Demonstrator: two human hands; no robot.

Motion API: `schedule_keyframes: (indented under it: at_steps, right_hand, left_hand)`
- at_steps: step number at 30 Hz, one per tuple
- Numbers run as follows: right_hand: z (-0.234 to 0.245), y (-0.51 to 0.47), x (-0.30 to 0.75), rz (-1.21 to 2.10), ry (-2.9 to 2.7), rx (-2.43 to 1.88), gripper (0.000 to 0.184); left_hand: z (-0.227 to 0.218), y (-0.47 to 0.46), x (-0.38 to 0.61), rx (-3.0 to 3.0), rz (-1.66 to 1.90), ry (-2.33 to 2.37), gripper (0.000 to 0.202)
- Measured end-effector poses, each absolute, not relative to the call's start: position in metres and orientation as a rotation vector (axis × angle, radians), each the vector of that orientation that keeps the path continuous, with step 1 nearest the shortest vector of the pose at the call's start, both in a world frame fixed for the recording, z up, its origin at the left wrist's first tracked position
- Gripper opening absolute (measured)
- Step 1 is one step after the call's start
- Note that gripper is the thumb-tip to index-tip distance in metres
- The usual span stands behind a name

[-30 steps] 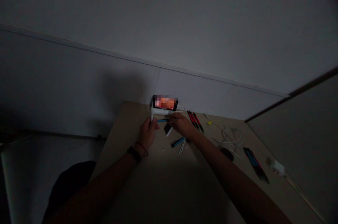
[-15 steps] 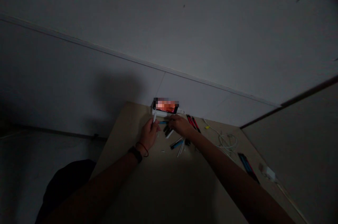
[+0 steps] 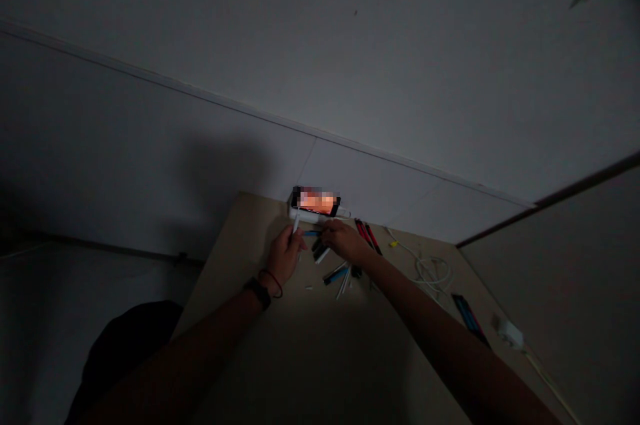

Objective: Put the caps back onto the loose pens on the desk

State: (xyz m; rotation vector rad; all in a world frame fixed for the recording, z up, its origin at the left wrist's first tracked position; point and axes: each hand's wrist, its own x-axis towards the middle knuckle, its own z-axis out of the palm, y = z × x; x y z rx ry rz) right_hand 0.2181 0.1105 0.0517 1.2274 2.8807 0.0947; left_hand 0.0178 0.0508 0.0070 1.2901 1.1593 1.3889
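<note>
My left hand is shut around a slim white pen part, which points up and tilts toward the phone. My right hand is a short way to the right, its fingertips at the end of a blue pen barrel that spans the gap between my hands. Just below lie black and white pen pieces. More loose pen parts are scattered on the beige table nearer me. The dim light hides fine detail.
A phone with a lit screen stands on a white base at the table's far corner. Red-and-black pens, a white cable, dark pens and a white charger lie to the right. Walls border the table.
The whole view has tilted slightly. My left hand has shifted a little right, with the white part now leaning toward the phone rather than standing upright.
</note>
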Motion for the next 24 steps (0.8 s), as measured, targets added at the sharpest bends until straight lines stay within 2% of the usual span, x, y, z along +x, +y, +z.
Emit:
schedule_keyframes:
  at_steps: [12, 19, 22, 24]
  right_hand:
    - [0.048, 0.108, 0.220, 0.067, 2.862, 1.192, 0.023]
    - [0.040, 0.106, 0.223, 0.134, 2.832, 1.209, 0.019]
    - [0.038, 0.100, 0.227, -0.046, 2.953, 1.397, 0.018]
    - [0.036, 0.093, 0.229, -0.315, 3.068, 1.613, 0.015]
  left_hand:
    - [0.004, 0.052, 0.018, 1.316, 1.392, 1.170, 0.039]
    - [0.003, 0.052, 0.019, 1.318, 1.382, 1.130, 0.040]
    - [0.001, 0.053, 0.019, 1.332, 1.378, 1.128, 0.040]
    - [-0.001, 0.053, 0.020, 1.342, 1.372, 1.137, 0.040]
